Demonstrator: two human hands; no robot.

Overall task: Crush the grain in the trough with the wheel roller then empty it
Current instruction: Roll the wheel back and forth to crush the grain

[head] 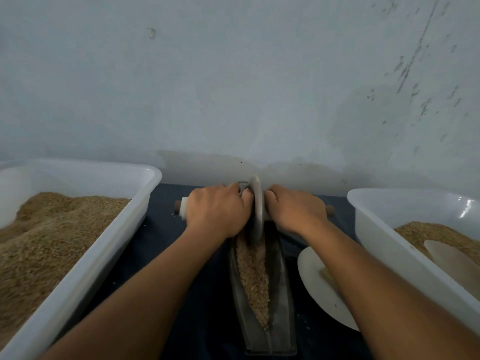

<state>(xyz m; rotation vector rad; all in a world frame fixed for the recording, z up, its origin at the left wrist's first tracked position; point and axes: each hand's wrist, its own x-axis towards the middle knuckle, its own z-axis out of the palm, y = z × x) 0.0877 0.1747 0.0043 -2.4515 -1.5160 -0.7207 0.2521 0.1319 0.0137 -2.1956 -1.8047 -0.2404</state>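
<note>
A narrow dark metal trough [281,302] lies lengthwise on the dark mat, filled with brown grain [253,276]. The grey wheel roller [255,209] stands on edge in the trough's far end, close to the wall. My left hand [215,211] grips the axle handle on the wheel's left side; the handle's white and brown end sticks out past my knuckles. On the wheel's other side my right hand [296,210] grips the right handle, whose brown tip shows beyond it. Both arms are stretched forward.
A white tub [85,266] heaped with grain stands to the left. To the right is another white tub [376,229] with grain and a pale scoop [452,258] in it. A white plate [315,289] lies between trough and right tub. A wall rises just behind.
</note>
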